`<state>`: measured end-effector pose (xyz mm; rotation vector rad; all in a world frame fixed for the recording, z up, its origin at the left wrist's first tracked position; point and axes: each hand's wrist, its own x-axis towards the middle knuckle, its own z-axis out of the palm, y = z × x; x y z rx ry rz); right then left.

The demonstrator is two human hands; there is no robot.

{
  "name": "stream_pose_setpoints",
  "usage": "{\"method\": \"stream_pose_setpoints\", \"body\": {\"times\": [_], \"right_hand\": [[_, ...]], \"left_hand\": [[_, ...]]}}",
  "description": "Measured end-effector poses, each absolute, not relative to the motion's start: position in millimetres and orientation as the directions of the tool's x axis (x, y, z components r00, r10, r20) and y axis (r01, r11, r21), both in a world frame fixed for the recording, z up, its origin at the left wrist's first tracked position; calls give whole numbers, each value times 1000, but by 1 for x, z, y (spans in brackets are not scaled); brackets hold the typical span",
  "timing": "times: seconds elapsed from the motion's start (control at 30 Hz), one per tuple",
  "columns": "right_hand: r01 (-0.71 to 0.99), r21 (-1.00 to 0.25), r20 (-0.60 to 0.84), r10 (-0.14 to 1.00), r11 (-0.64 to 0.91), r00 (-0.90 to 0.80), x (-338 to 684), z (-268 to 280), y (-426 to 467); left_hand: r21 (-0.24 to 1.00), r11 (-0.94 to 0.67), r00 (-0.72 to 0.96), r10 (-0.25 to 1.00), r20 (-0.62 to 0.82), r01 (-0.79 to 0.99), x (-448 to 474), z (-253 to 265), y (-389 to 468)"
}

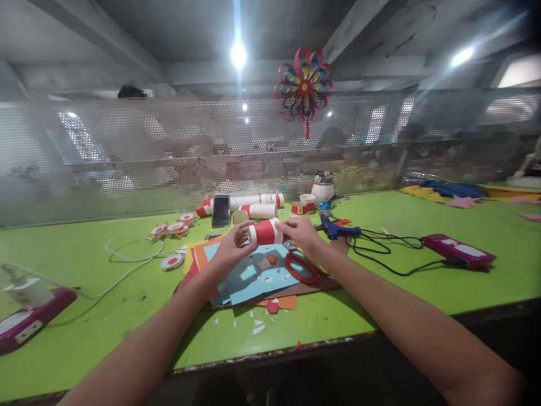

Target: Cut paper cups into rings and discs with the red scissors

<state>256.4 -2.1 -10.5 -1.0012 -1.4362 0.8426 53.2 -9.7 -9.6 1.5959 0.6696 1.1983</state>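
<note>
A person's two bare hands hold a red-and-white paper cup (266, 233) on its side, raised above a pile of coloured paper (249, 282) on a green table (139, 316). The left hand (230, 248) curls thumb and fingers around one end; the right hand (302, 234) pinches the other with its fingertips — neither is spread wide, and much of the red band shows between them. How firmly they press cannot be told.

Thin walls probably dent easily, so a light, even hold at both ends looks soundest — turning the cup with the fingertips rather than squeezing its middle. Red-looped scissors (298, 277) lie just below the right hand, and a blue glue gun (338, 228) rests beyond it, near enough that the wrist would do well to keep clear of both. White and red scraps (258, 330) litter the near side; brushing them away would leave a cleaner surface.
</note>
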Motion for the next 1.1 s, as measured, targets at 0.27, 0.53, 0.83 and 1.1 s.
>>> {"method": "stream_pose_setpoints", "body": {"times": [0.27,0.53,0.83,1.1], "right_hand": [[170,-896,396,911,411,-114,256,-12,-7],[292,-751,525,803,593,-281,257,-8,-10],[347,-758,488,833,552,-261,244,-16,-17],[598,-631,392,868,494,-304,281,17,-16]], "left_hand": [[948,-304,288,903,320,-98,53,-16,-4],[940,-299,301,892,336,-163,49,-19,0],[937,-307,243,908,342,-169,51,-14,-1],[858,-308,98,921,378,-411,32,11,10]]}}
